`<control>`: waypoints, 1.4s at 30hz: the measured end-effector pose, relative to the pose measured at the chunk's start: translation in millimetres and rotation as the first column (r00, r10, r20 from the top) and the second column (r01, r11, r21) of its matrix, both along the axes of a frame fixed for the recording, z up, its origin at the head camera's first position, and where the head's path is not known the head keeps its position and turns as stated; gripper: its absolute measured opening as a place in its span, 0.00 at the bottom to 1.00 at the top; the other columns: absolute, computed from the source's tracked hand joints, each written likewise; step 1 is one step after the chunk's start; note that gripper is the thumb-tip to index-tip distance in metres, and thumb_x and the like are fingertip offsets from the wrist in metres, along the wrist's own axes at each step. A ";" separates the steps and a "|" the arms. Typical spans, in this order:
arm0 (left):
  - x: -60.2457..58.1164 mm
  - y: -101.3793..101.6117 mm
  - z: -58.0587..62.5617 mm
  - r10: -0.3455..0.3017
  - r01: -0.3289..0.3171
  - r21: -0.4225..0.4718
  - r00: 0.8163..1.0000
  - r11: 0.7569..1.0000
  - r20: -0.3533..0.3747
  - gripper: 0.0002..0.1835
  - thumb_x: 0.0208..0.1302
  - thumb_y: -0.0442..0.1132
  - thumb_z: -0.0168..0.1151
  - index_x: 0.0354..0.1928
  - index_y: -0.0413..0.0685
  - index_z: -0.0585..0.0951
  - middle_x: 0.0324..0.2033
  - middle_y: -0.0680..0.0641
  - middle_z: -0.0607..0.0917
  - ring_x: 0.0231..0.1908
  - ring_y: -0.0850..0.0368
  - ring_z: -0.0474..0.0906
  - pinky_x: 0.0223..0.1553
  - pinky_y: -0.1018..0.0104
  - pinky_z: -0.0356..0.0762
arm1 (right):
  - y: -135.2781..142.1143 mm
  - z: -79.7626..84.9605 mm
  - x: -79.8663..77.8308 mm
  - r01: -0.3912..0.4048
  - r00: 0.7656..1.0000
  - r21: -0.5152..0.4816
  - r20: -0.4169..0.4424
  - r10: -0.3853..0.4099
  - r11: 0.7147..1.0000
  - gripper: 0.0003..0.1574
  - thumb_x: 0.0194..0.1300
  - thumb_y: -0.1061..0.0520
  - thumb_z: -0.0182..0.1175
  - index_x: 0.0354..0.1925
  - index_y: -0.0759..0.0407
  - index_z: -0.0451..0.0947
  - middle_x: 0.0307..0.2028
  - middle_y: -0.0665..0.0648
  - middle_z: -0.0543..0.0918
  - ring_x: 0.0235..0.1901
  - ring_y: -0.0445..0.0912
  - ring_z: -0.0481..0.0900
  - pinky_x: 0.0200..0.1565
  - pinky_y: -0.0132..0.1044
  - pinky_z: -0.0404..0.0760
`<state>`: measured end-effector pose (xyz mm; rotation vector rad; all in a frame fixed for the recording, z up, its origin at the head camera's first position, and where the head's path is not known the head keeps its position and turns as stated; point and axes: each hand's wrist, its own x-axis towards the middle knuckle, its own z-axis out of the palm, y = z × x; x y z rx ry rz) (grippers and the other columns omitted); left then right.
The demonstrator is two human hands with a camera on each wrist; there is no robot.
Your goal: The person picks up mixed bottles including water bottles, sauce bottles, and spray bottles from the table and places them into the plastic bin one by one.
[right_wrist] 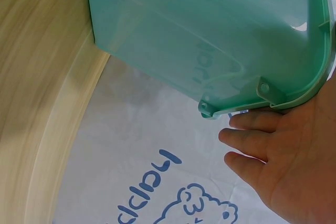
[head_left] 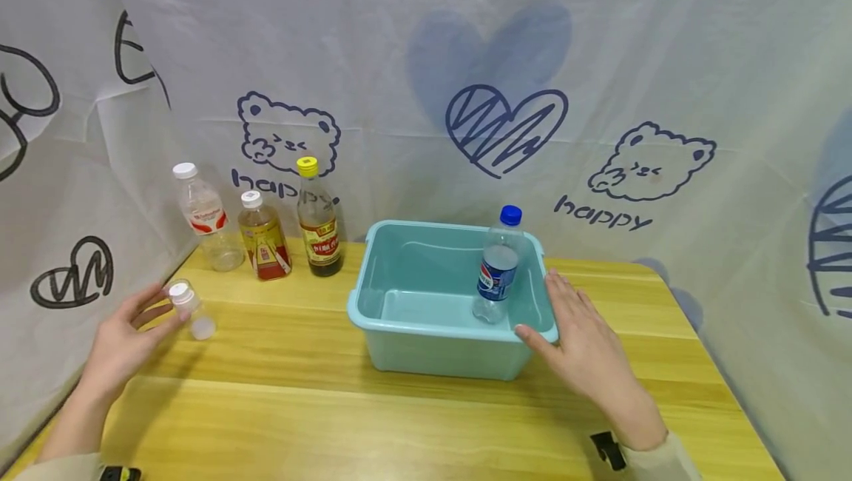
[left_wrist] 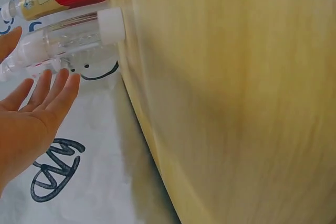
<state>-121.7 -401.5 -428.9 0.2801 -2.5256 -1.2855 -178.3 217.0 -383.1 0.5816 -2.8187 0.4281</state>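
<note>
Tabletop (head_left: 279,422), small bottle (head_left: 196,314) between left fingers (left_wrist: 64,95)

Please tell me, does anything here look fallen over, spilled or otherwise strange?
Nothing stands out. The Pepsi bottle stands upright in the teal tub, and the small bottle, clear bottle with red label, white-capped amber bottle and yellow-capped bottle stand on the wooden table. No spill shows.
</note>
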 end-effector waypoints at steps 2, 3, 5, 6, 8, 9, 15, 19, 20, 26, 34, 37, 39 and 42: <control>-1.2 -1.4 -2.0 -0.002 0.002 -0.010 1.000 1.000 0.006 0.46 0.71 0.48 0.69 0.80 0.36 0.57 0.65 0.53 0.76 0.46 0.87 0.67 0.42 0.91 0.70 | 0.2 -0.4 0.0 -0.001 1.000 0.001 -0.003 0.001 1.000 0.60 0.75 0.28 0.52 0.81 0.69 0.49 0.80 0.68 0.55 0.78 0.64 0.56 0.77 0.61 0.56; -2.0 -1.8 -2.8 -0.003 0.004 -0.014 1.000 1.000 0.006 0.45 0.71 0.48 0.69 0.79 0.35 0.58 0.62 0.55 0.78 0.46 0.88 0.67 0.42 0.91 0.70 | 0.3 -0.5 0.1 -0.001 1.000 0.000 -0.003 0.001 1.000 0.60 0.75 0.28 0.52 0.81 0.69 0.49 0.80 0.68 0.55 0.78 0.64 0.56 0.77 0.61 0.56; -3.4 -1.9 -4.4 -0.009 0.009 -0.016 1.000 1.000 -0.002 0.44 0.71 0.47 0.70 0.78 0.33 0.60 0.56 0.63 0.80 0.45 0.88 0.68 0.41 0.90 0.70 | 0.5 -0.9 0.1 -0.001 1.000 0.000 -0.003 0.001 1.000 0.60 0.75 0.28 0.52 0.81 0.69 0.49 0.80 0.68 0.55 0.78 0.64 0.56 0.77 0.61 0.56; -4.1 -1.9 -5.1 -0.012 0.012 -0.013 1.000 1.000 -0.008 0.43 0.70 0.46 0.70 0.77 0.31 0.61 0.52 0.68 0.78 0.44 0.88 0.68 0.41 0.90 0.71 | 0.6 -0.9 0.1 -0.001 1.000 -0.001 -0.003 0.001 1.000 0.60 0.75 0.28 0.52 0.81 0.69 0.49 0.80 0.68 0.55 0.78 0.64 0.56 0.77 0.61 0.56; -5.4 -1.6 -6.2 -0.015 0.015 -0.006 1.000 1.000 -0.020 0.41 0.70 0.45 0.70 0.75 0.28 0.63 0.44 0.77 0.74 0.43 0.88 0.69 0.40 0.89 0.71 | 0.7 -1.1 0.1 0.001 1.000 0.000 -0.004 -0.001 1.000 0.60 0.75 0.28 0.52 0.81 0.69 0.49 0.79 0.68 0.56 0.78 0.64 0.56 0.77 0.61 0.56; -5.9 -1.2 -6.6 -0.015 0.015 -0.002 1.000 1.000 -0.024 0.41 0.71 0.44 0.70 0.74 0.27 0.63 0.42 0.79 0.73 0.43 0.88 0.69 0.40 0.89 0.72 | 0.7 -1.3 0.0 0.002 1.000 0.001 -0.002 -0.002 1.000 0.60 0.75 0.28 0.52 0.81 0.69 0.49 0.79 0.69 0.56 0.78 0.64 0.56 0.77 0.61 0.56; -7.1 1.5 -6.3 0.011 -0.010 0.008 1.000 1.000 -0.027 0.38 0.72 0.44 0.68 0.70 0.24 0.65 0.38 0.82 0.72 0.41 0.89 0.68 0.37 0.89 0.73 | 0.0 -1.4 -0.5 0.008 1.000 0.006 0.009 -0.008 1.000 0.60 0.75 0.27 0.52 0.81 0.69 0.49 0.80 0.68 0.55 0.78 0.64 0.55 0.77 0.60 0.55; -9.0 2.4 -6.3 0.028 -0.027 0.012 0.999 1.000 -0.031 0.36 0.71 0.44 0.69 0.68 0.25 0.67 0.37 0.82 0.72 0.40 0.88 0.69 0.37 0.88 0.74 | 0.0 -0.9 -0.5 0.008 1.000 0.003 0.009 -0.008 1.000 0.60 0.75 0.27 0.52 0.81 0.69 0.49 0.80 0.68 0.54 0.78 0.64 0.55 0.77 0.60 0.55; -9.8 2.4 -6.6 0.032 -0.032 0.012 0.999 0.999 -0.035 0.35 0.70 0.45 0.69 0.67 0.26 0.68 0.37 0.81 0.72 0.40 0.88 0.69 0.36 0.88 0.74 | 0.0 -1.0 -0.6 0.007 1.000 0.002 0.008 -0.007 1.000 0.60 0.75 0.27 0.52 0.81 0.69 0.49 0.80 0.68 0.55 0.78 0.64 0.55 0.77 0.60 0.55; -14.1 2.5 -8.1 0.054 -0.054 0.007 0.998 0.999 -0.044 0.33 0.68 0.45 0.72 0.64 0.29 0.71 0.36 0.80 0.73 0.39 0.87 0.70 0.35 0.86 0.74 | 0.0 -1.5 -0.8 0.005 1.000 0.006 -0.001 -0.005 1.000 0.60 0.75 0.27 0.52 0.80 0.70 0.50 0.79 0.68 0.56 0.78 0.64 0.56 0.77 0.60 0.55; -16.6 5.2 -7.5 0.070 -0.070 -0.032 0.998 0.997 -0.001 0.35 0.70 0.47 0.70 0.67 0.28 0.69 0.50 0.41 0.83 0.39 0.86 0.68 0.34 0.85 0.74 | -0.4 -1.7 -0.4 0.008 1.000 0.006 -0.004 -0.008 1.000 0.60 0.75 0.27 0.52 0.80 0.70 0.50 0.79 0.69 0.56 0.78 0.64 0.56 0.77 0.60 0.56; -17.2 7.5 -6.8 0.072 -0.072 -0.028 0.997 0.997 0.003 0.35 0.71 0.47 0.69 0.66 0.28 0.69 0.55 0.33 0.80 0.39 0.85 0.67 0.35 0.85 0.74 | -0.4 -1.7 -0.3 0.008 1.000 0.005 -0.002 -0.008 1.000 0.60 0.74 0.27 0.52 0.80 0.70 0.50 0.79 0.69 0.56 0.78 0.64 0.56 0.77 0.60 0.55; -17.7 9.5 -5.9 0.076 -0.076 -0.024 0.997 0.997 0.004 0.35 0.71 0.47 0.68 0.67 0.28 0.68 0.56 0.31 0.79 0.40 0.84 0.67 0.35 0.86 0.73 | -0.6 -1.9 -0.4 0.008 1.000 0.003 -0.004 -0.008 1.000 0.60 0.74 0.28 0.53 0.80 0.70 0.50 0.79 0.69 0.56 0.78 0.64 0.56 0.77 0.60 0.56; -18.1 13.4 -3.2 0.080 -0.080 -0.024 0.997 0.996 0.013 0.36 0.72 0.49 0.67 0.68 0.29 0.67 0.59 0.28 0.77 0.41 0.83 0.66 0.36 0.86 0.70 | -0.7 -2.2 -0.5 0.008 1.000 0.001 -0.010 -0.008 1.000 0.60 0.74 0.28 0.53 0.80 0.70 0.51 0.79 0.69 0.56 0.78 0.64 0.56 0.77 0.60 0.56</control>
